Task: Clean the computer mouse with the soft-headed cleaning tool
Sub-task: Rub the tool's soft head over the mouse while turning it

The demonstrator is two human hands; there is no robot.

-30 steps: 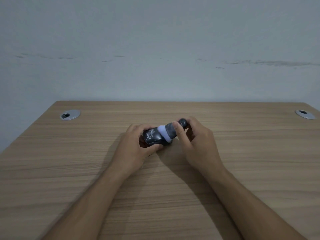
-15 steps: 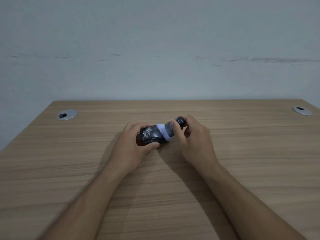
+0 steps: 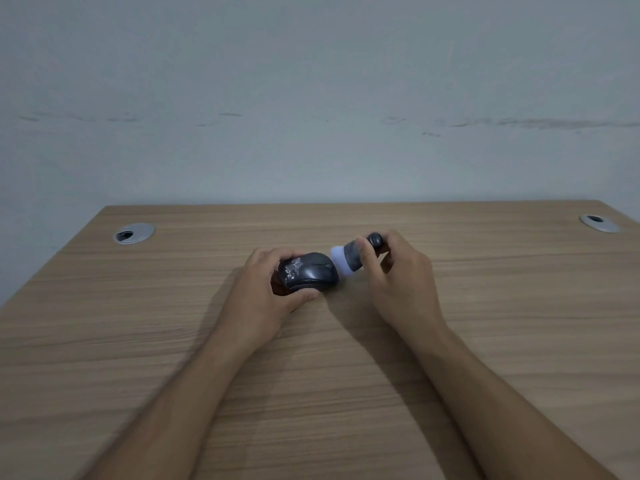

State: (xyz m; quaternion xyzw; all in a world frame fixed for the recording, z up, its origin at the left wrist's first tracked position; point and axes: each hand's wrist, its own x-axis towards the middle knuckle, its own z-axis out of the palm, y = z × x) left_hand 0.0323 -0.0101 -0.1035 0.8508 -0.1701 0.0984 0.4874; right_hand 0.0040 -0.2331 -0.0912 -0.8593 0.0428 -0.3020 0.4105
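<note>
A dark grey computer mouse [image 3: 308, 271] with a pale worn print on its back lies on the wooden desk [image 3: 346, 375], gripped at its sides by my left hand [image 3: 263, 296]. My right hand [image 3: 398, 282] holds the cleaning tool [image 3: 349, 258], a short dark cylinder with a pale lilac soft head and a round black cap. The soft head points left and sits just off the mouse's right end; whether it touches the mouse is unclear.
Two round grey cable grommets sit in the desk's far corners, the left grommet [image 3: 133, 233] and the right grommet [image 3: 599, 223]. A plain pale wall [image 3: 311, 98] rises straight behind the desk's far edge.
The tool's soft head has slid right, off the top of the mouse to its right end. More of the mouse is uncovered. My left hand keeps its grip.
</note>
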